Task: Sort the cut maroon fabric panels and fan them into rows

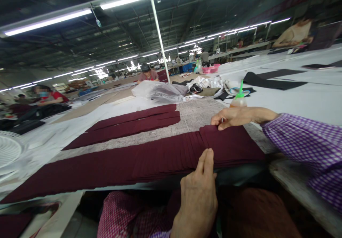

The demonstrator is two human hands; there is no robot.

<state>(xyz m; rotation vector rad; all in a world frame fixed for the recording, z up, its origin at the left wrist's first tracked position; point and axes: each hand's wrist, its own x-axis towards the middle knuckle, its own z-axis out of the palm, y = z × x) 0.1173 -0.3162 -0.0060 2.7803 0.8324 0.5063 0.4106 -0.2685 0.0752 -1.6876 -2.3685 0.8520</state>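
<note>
We have a long, narrow stack of maroon cloth layers [133, 165] lying across the cutting table, its edges fanned into fine steps near the right end. Our left hand [196, 199] comes up at the near edge, with the index and middle fingers [207, 163] straight and pressed together against the stack; the thumb is out of sight, so we cannot tell if it pinches. Our right hand [236, 117] reaches from the right in a purple checked sleeve [301, 142], its curled fingers [220, 120] resting on the far edge of the same stack. It may be gripping a few layers, but we cannot tell.

Judging by the hands, the step in hand looks like evening up or lifting those layered edges. The next move calls for a steady hold at both edges, so the layers do not slide apart.

Beyond the stack lies a second maroon stack [133, 126] on a grey speckled sheet [195, 119]. Toward the table's far right edge stands a plastic bottle with a green straw [238, 101], near black cloth strips [275, 80].
</note>
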